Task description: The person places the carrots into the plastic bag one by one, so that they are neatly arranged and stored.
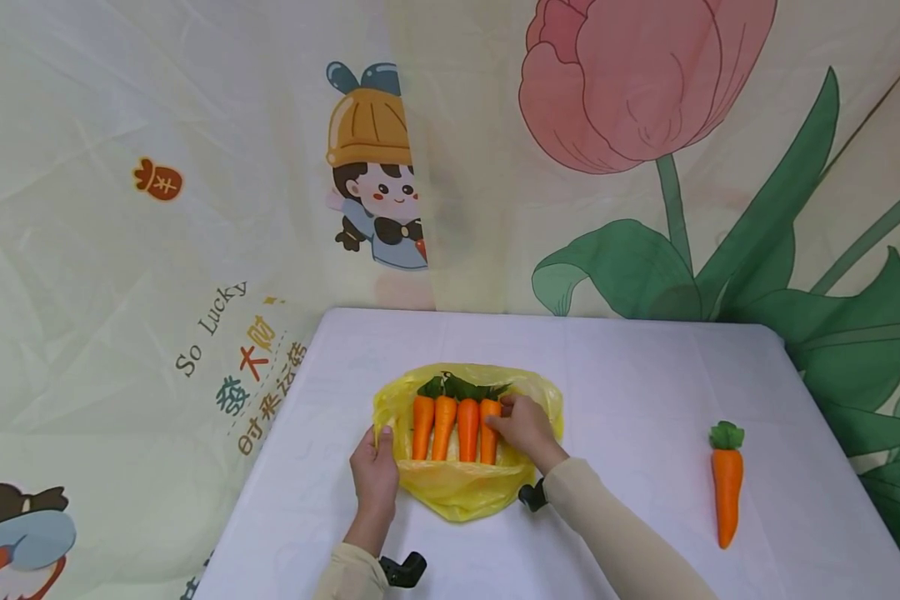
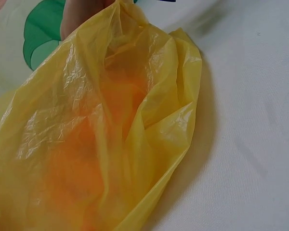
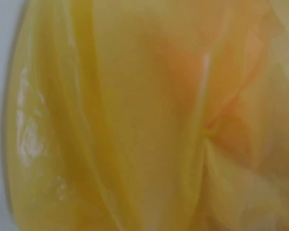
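Observation:
A yellow plastic bag lies spread on the white table with its mouth wide. Several orange carrots with green tops stand side by side in it, their lower ends behind the bag's front edge. My left hand pinches the bag's left rim, thumb uppermost. At the other side, my right hand reaches over the rim and holds the rightmost carrot near its top. In the left wrist view the bag hides most of the hand, and orange shows through the film. Only blurred bag film fills the right wrist view.
One more carrot lies alone on the right part of the white table. A printed cloth with tulips and cartoon figures hangs behind the table. Black wrist devices sit on both forearms.

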{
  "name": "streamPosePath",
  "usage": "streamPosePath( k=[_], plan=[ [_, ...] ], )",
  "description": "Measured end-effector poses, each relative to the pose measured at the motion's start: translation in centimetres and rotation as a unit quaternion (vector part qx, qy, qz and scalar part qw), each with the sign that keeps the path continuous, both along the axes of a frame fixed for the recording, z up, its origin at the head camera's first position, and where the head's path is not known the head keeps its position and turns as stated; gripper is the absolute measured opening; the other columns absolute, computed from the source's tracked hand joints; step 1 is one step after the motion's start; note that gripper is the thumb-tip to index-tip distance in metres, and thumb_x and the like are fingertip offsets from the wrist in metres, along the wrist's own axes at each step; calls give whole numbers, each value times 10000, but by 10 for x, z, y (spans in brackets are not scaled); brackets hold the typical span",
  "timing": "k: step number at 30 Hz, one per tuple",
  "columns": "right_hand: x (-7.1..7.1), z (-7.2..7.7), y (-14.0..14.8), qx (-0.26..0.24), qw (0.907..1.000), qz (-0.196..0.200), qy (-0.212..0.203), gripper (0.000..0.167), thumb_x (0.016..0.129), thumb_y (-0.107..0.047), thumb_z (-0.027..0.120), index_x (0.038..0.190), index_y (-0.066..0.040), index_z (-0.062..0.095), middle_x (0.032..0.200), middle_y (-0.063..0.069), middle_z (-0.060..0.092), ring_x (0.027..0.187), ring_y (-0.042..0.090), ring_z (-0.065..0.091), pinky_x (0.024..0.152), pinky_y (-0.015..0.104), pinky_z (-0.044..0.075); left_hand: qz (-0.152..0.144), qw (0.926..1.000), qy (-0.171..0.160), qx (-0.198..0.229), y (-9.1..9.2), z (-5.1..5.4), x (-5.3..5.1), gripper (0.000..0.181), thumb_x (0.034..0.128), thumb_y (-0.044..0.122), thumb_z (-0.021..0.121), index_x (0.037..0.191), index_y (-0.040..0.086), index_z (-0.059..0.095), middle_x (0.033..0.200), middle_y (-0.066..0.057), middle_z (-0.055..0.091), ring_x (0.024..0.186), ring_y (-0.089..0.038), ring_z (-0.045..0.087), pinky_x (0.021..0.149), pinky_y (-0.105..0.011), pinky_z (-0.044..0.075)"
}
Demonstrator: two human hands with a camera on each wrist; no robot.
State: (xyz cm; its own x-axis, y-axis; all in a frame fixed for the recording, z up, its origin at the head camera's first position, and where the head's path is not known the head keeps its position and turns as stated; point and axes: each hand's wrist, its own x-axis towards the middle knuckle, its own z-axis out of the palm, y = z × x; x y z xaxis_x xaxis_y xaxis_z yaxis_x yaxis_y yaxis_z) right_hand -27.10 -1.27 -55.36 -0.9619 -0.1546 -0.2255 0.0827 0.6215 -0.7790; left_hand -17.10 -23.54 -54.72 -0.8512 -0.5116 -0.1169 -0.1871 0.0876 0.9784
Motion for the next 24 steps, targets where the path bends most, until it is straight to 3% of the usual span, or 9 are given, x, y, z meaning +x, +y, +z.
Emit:
streamPosePath(
  k=[13, 16, 20, 24],
  plan=[
    [3, -1, 1, 102, 9996, -143, 205, 575, 883, -318, 804, 1305, 31, 631, 1192, 133, 693, 1080, 289, 648, 920, 421, 566, -38, 10000, -5, 11, 1, -1, -1, 460, 1099, 249, 451, 1473, -18, 477, 1476, -145, 522, 1348, -279, 492, 1106, -450, 427],
    [8, 6, 3, 288, 9985, -39, 459, 562, 896, -351, 784, 1294, 18, 637, 1178, 121, 697, 953, 241, 659, 826, 385, 586, -27, 10000, -18, -18, 1, -2, -1, 460, 1099, 252, 451, 1472, -16, 478, 1476, -144, 523, 1351, -278, 490, 1108, -452, 425],
    [17, 21, 4, 149, 9951, 199, 956, 577, 917, -383, 757, 1348, -27, 614, 1229, 102, 672, 900, 201, 679, 717, 329, 595, -23, 10000, -30, -39, 1, -3, -2, 460, 1100, 255, 449, 1472, -14, 480, 1478, -139, 523, 1357, -272, 484, 1114, -450, 420],
    [26, 45, 5, -134, 9858, 576, 1570, 635, 929, -428, 735, 1419, -63, 564, 1311, 90, 627, 1047, 249, 680, 815, 378, 603, -30, 10000, -50, -33, 0, -3, -3, 470, 1102, 274, 443, 1476, -8, 478, 1483, -131, 518, 1363, -266, 477, 1121, -447, 413]
  ],
)
